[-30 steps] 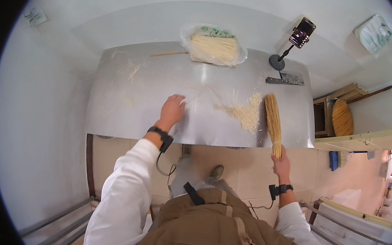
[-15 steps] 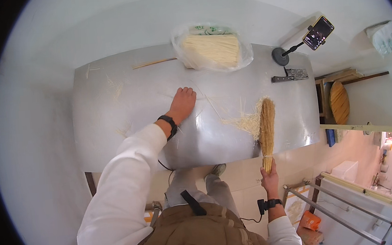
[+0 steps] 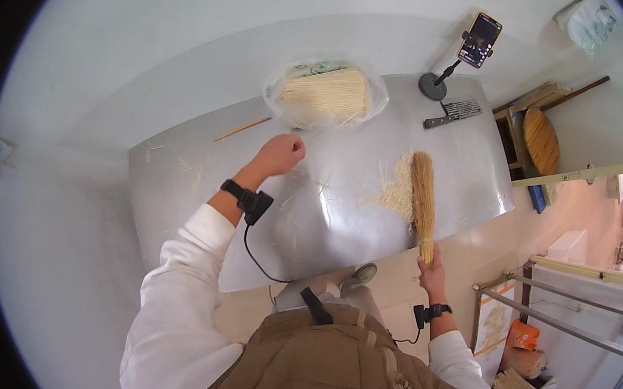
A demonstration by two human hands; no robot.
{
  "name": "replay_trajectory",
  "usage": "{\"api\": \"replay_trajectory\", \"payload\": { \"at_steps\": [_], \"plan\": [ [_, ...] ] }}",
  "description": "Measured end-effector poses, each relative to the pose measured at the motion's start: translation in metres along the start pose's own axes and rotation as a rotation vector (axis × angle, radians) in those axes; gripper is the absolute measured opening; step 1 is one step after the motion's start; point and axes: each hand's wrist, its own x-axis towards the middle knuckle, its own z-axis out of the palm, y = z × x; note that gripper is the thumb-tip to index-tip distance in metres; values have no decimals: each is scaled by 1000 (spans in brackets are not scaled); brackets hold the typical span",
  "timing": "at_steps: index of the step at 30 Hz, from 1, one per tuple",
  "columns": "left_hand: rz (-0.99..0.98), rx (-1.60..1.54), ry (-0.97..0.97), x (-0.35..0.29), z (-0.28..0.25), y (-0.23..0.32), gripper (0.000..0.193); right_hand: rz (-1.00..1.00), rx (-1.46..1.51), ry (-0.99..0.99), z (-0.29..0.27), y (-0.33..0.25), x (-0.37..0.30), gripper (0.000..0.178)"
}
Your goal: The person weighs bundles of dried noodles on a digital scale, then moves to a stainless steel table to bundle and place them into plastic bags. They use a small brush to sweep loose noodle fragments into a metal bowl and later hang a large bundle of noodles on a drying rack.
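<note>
My right hand is closed round the bound handle of a straw hand broom, whose bristles rest on the metal table. Against the broom's left side lies a heap of thin pale broken sticks. My left hand is curled shut over the middle of the table; whatever its fingers may hold is too small to make out. Just beyond it stands a clear plastic bag with a thick bundle of thin pale sticks. More loose bits are strewn over the left part of the table.
A phone on a round-based stand is at the back right, near a black-handled slotted tool. A brown stick lies left of the bag. Beyond the right end are a round wooden board and a metal rack.
My left hand has shifted left and its wrist has turned. The broom stays in my right hand, its bristles against the heap. The whole view has tilted slightly.
</note>
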Motion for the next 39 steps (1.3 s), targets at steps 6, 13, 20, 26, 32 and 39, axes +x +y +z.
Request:
{"api": "replay_trajectory", "payload": {
  "at_steps": [6, 13, 20, 26, 32, 39],
  "plan": [
    [48, -149, -58, 30, -49, 32, 19, 62, 118, -44, -7, -18, -4, 70],
    [169, 652, 213, 95, -57, 51, 18, 55, 101, -30, -9, -22, -3, 70],
    [687, 466, 797, 132, -4, 43, 11, 130, 132, -86, -14, -19, 2, 71],
    [126, 456, 273, 54, 71, -23, 24, 190, 214, -89, -15, -30, 0, 70],
    [-84, 514, 334, 96, 109, -71, 23, 159, 177, -80, -15, -31, 2, 72],
    [8, 712, 272, 118, 119, -95, 25, 237, 145, -131, -23, -28, 6, 75]
  ]
}}
